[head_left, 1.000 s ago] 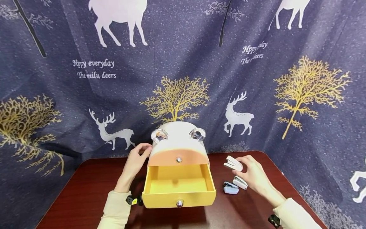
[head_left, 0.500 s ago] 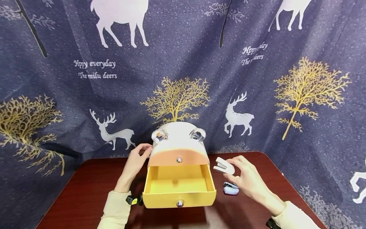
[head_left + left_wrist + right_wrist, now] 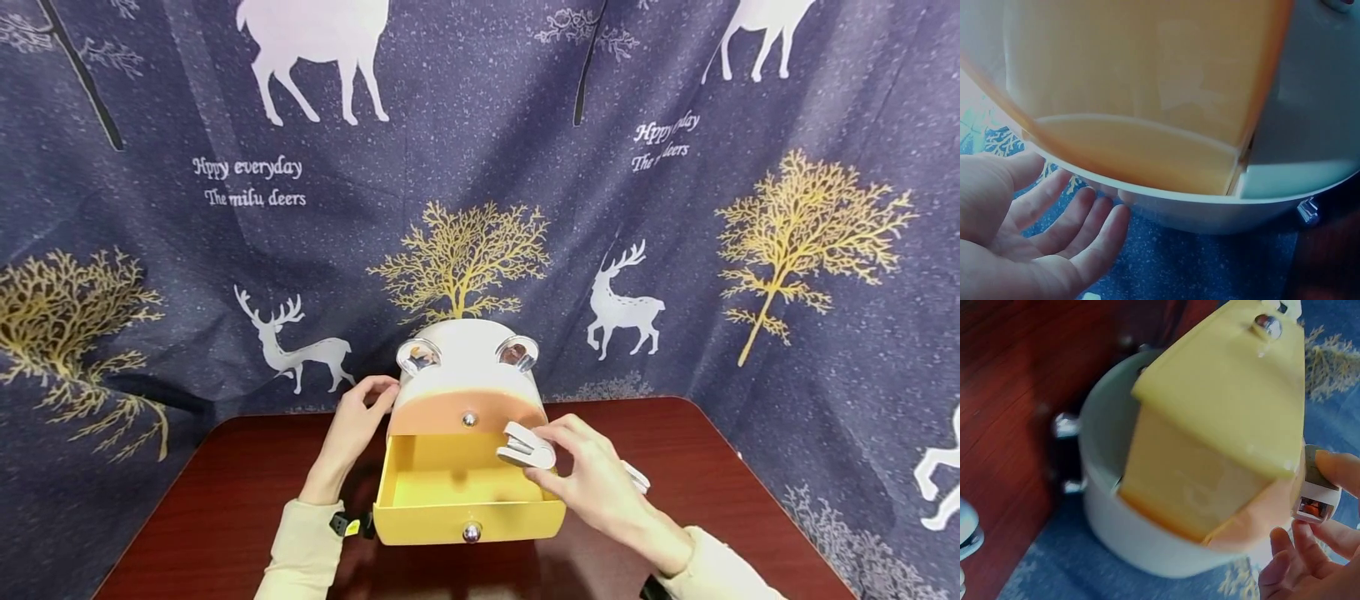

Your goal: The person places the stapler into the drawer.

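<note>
A small white stapler (image 3: 523, 450) is pinched between the thumb and fingers of my right hand (image 3: 600, 485), over the right side of a pulled-out yellow drawer (image 3: 423, 525). The drawer belongs to a rounded white box (image 3: 468, 354) with an orange upper drawer (image 3: 427, 415) and silver knobs. My left hand (image 3: 362, 427) rests at the box's left side. In the left wrist view its relaxed fingers (image 3: 1100, 240) lie along the curved white wall. The right wrist view shows the stapler (image 3: 1321, 494) beside the yellow drawer (image 3: 1222, 394).
A second white stapler (image 3: 636, 477) lies on the dark red table (image 3: 720, 508), partly covered by my right hand. At the left edge of the right wrist view sits a pale blue stapler (image 3: 967, 528). A dark blue cloth (image 3: 465, 150) hangs behind the table.
My right hand has carried the white stapler leftward from above the other staplers to over the drawer. The left hand and the box keep their places.
</note>
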`<action>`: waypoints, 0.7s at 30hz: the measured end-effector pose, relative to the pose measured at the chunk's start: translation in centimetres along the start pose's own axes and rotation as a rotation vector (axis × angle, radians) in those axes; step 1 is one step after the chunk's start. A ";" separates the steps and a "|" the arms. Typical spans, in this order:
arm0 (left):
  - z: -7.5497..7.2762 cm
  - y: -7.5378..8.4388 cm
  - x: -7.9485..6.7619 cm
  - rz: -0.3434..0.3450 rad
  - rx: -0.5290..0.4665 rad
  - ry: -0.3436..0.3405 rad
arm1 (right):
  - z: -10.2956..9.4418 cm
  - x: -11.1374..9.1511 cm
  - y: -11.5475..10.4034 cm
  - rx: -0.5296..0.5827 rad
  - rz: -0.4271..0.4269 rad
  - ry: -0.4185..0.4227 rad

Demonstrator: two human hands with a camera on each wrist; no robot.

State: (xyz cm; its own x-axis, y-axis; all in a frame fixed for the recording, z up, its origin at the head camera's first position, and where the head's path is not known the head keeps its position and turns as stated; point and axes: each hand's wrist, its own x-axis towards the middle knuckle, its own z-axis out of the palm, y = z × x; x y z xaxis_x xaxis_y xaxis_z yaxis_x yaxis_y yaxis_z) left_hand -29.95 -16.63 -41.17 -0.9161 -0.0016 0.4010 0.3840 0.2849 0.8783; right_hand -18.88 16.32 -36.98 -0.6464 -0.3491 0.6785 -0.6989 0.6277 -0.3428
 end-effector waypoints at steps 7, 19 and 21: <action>0.1 -0.1 0.1 0.004 -0.006 -0.009 | 2.4 1.1 -1.8 0.025 0.000 -0.040; 0.1 0.1 -0.1 -0.001 -0.007 -0.013 | 6.3 2.1 -4.6 0.034 0.018 -0.129; 0.1 0.0 -0.1 0.004 -0.004 -0.010 | 6.7 2.4 -4.9 0.038 0.034 -0.151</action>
State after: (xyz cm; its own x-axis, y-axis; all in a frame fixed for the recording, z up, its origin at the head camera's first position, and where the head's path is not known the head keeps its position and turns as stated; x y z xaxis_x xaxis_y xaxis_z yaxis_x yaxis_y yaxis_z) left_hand -29.89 -16.56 -41.24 -0.9154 0.0088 0.4024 0.3884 0.2808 0.8776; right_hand -19.11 7.76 -38.01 -0.7067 -0.4308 0.5613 -0.6850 0.6153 -0.3902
